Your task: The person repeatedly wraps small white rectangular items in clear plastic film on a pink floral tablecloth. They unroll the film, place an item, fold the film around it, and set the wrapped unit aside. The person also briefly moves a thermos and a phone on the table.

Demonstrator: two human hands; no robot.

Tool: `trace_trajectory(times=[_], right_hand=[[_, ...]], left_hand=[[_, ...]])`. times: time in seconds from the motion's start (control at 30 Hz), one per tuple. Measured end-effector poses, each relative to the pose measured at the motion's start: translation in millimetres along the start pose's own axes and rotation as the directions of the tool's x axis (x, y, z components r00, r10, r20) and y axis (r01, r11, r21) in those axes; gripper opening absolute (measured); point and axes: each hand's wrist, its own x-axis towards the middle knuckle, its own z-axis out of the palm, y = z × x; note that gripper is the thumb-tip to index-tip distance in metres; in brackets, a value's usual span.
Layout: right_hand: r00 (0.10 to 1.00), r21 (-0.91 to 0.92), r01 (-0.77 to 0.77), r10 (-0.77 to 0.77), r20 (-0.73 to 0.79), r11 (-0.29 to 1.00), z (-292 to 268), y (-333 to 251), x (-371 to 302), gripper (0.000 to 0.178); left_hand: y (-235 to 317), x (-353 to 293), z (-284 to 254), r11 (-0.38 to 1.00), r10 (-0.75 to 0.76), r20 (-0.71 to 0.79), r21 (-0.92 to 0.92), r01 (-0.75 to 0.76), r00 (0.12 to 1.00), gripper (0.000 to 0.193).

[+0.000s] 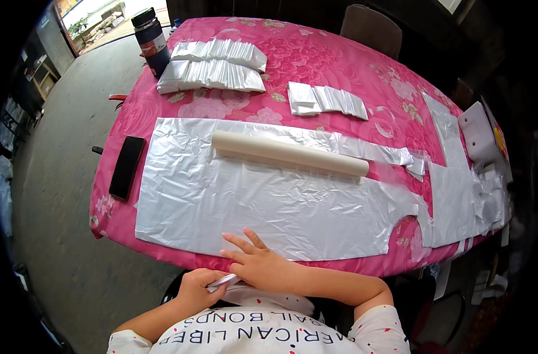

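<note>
Close to my body, at the table's front edge, my left hand (199, 288) is closed on a small folded white plastic bag (220, 282). My right hand (254, 264) lies across beside it with its fingers spread, the thumb side close to the folded bag; whether it touches the bag I cannot tell. Beyond the hands a large white plastic bag (269, 218) is spread flat, with a cut-out and handle strips at its right end. A cream-coloured tube (289, 154) rests lengthwise on its far half.
Folded white bags stand in rows (213, 75) at the far left, and a smaller group (328, 101) lies farther right. A black phone (127, 168) and a dark bottle (151, 44) are on the left. More flat bags (458, 206) and a white box (480, 133) lie right.
</note>
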Motion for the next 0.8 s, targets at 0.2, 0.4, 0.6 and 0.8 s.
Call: trace_trajectory(times=[0.2, 0.4, 0.6, 0.8], right_hand=[[0.766, 0.413, -0.266, 0.451, -0.458, 0.871, -86, 94, -46, 0.009], [0.164, 0.896, 0.020, 0.882, -0.441, 0.444, -151, 265, -111, 0.024], [-0.012, 0.743, -0.555, 0.889, -0.459, 0.376, -161, 372, -121, 0.038], [-0.030, 0.553, -0.818, 0.947, -0.320, 0.161, -185, 391, -107, 0.048]], left_hand=[[16, 53, -29, 0.965, 0.259, -0.177, -0.002, -0.264, 0.949, 0.039], [41, 190, -53, 0.901, 0.118, -0.130, -0.403, -0.162, 0.984, 0.036], [71, 337, -30, 0.849, -0.162, 0.010, -0.509, 0.145, 0.987, 0.047], [84, 422, -13, 0.755, -0.398, 0.099, -0.530, 0.386, 0.912, 0.047]])
